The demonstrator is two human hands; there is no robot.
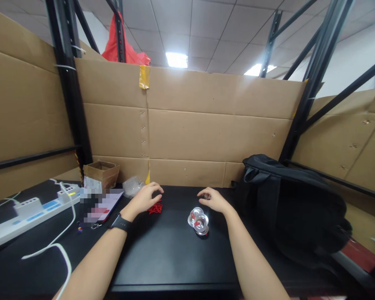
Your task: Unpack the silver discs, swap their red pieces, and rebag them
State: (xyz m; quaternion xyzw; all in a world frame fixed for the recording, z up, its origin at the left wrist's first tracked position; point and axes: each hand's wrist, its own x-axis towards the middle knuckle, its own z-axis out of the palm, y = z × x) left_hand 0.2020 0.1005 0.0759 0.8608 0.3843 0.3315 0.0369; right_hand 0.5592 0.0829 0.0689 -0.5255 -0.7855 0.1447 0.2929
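Observation:
My left hand (146, 196), with a black watch on its wrist, rests on the black table (171, 254), its fingers curled over a small pile of red pieces (155, 207). My right hand (213, 198) lies a short way to the right, fingers bent and pinched together on something small that I cannot make out. Just in front of that hand sits a cluster of round silver metal discs (199, 221) with red parts on them.
A black bag (287, 204) fills the right side of the table. To the left lie a white power strip (31, 210) with a cable, a phone (104, 207), a small cardboard box (100, 173) and a clear plastic bag (133, 185). Cardboard walls stand behind.

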